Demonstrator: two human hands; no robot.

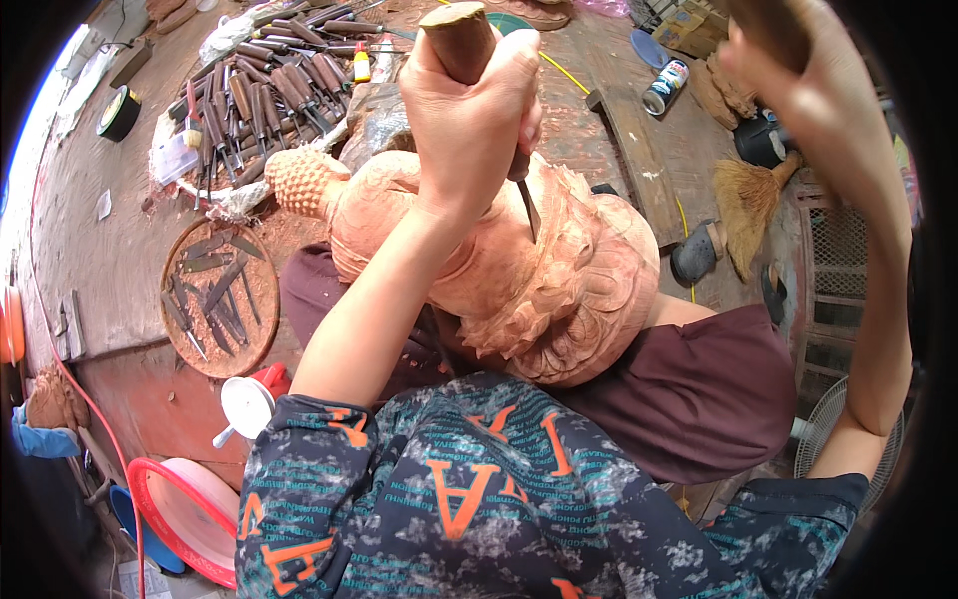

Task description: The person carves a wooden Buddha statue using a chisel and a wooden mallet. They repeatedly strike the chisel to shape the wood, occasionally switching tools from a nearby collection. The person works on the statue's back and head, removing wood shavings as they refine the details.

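A carved wooden statue (589, 250) lies across my lap, its knobbly-curled head (307, 182) to the left and a leafy relief at its lower body. My left hand (464, 140) is wrapped round the wooden handle of a chisel (530, 212), its blade tip against the carving. Raised at the upper right, away from the statue, my right hand (813, 105) is closed round a brown wooden mallet (770, 32). Motion smears that hand, and the frame edge cuts off part of the mallet.
Many wood-handled chisels (264, 105) are heaped at the far left. Blades lie in a round tray (271, 334) below them. A white mug (246, 407) and a red-rimmed basin (150, 499) stand at left. At right are a spray can (666, 87), a hand broom (748, 205) and a fan (828, 424).
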